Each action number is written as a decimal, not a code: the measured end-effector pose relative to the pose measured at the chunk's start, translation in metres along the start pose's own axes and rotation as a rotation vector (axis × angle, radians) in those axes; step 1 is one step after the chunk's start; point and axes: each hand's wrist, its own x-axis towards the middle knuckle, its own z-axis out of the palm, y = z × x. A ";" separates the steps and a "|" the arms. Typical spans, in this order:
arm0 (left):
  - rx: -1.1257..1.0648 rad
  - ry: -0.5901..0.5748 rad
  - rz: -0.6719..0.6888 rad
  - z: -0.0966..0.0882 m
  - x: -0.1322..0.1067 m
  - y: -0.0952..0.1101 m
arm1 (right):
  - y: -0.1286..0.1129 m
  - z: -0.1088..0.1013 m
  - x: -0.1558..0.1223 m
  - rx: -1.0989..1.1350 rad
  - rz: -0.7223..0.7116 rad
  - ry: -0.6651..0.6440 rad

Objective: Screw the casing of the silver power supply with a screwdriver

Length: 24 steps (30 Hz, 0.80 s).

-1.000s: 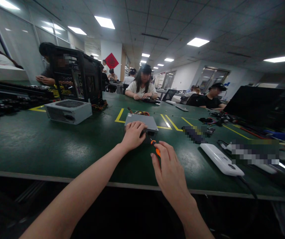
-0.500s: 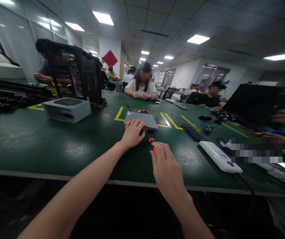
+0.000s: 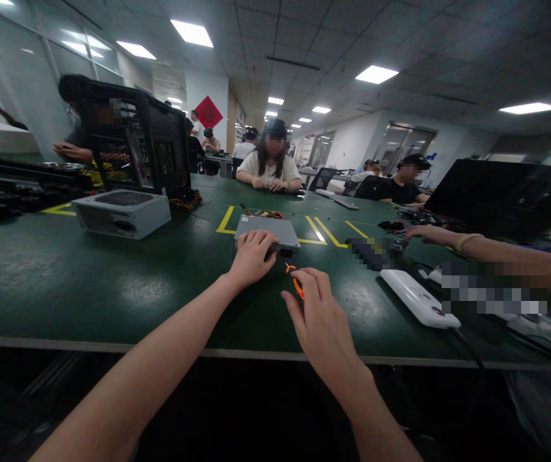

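My left hand (image 3: pixel 253 256) lies over the front edge of a grey computer power supply (image 3: pixel 280 230), fingers on its top and thumb at its front face, gripping it against the green table. Bundled wires (image 3: pixel 270 214) stick out behind the box. Just to the right and nearer me, my right hand (image 3: pixel 321 311) holds an orange-and-black screwdriver (image 3: pixel 297 287) between its fingers, with the thumb standing away from the handle. The thin metal tip points up and left toward the power supply's socket side, apart from it.
A second power supply (image 3: pixel 124 215) stands at left before an open black computer case (image 3: pixel 140 141). At right lie a white power bank-like box (image 3: pixel 417 298) with a cable and a dark blurred item (image 3: pixel 367 253). Another person's arm (image 3: pixel 501 253) reaches in from the right. Someone sits opposite (image 3: pixel 268 167).
My right thumb has moved away from the screwdriver handle, and more of the orange handle shows. The other person's arm has reached further in over the table. My left hand stays on the power supply.
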 end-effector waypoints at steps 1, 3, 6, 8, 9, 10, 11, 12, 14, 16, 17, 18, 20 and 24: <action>0.002 -0.002 -0.004 0.000 0.000 0.000 | 0.001 0.001 0.000 0.022 -0.036 -0.002; 0.003 -0.005 -0.009 -0.001 0.000 0.001 | 0.003 0.003 -0.001 0.026 -0.068 0.004; 0.003 -0.010 -0.009 -0.001 0.000 0.002 | 0.010 0.005 -0.001 -0.027 0.008 0.056; 0.003 -0.008 -0.008 -0.001 0.000 0.003 | 0.014 0.004 0.000 -0.038 0.057 0.068; 0.004 -0.004 -0.007 -0.001 0.000 0.002 | 0.015 0.003 0.001 -0.030 0.059 0.065; 0.004 0.000 -0.004 -0.001 0.001 0.002 | 0.016 0.002 0.001 -0.018 0.046 0.060; 0.003 0.003 0.000 -0.001 0.001 0.002 | 0.016 0.002 0.001 -0.005 0.015 0.046; 0.003 0.004 0.003 -0.001 0.000 0.002 | 0.015 0.001 0.001 0.006 -0.024 0.036; 0.000 0.002 0.002 0.000 0.000 0.002 | 0.013 0.002 0.000 0.003 -0.064 0.021; -0.004 -0.007 -0.003 -0.001 0.000 0.001 | 0.011 0.002 0.000 -0.028 -0.014 0.019; -0.005 -0.010 -0.006 -0.001 0.000 0.001 | 0.010 0.002 -0.001 -0.041 0.030 0.022; -0.005 -0.011 -0.007 -0.001 0.000 0.001 | 0.009 0.001 -0.001 -0.041 0.066 0.024; 0.001 -0.008 -0.003 -0.001 0.000 0.001 | 0.007 0.000 -0.002 -0.002 0.066 0.012; 0.007 0.002 0.004 0.000 0.000 0.000 | 0.006 0.000 -0.002 0.043 -0.005 -0.007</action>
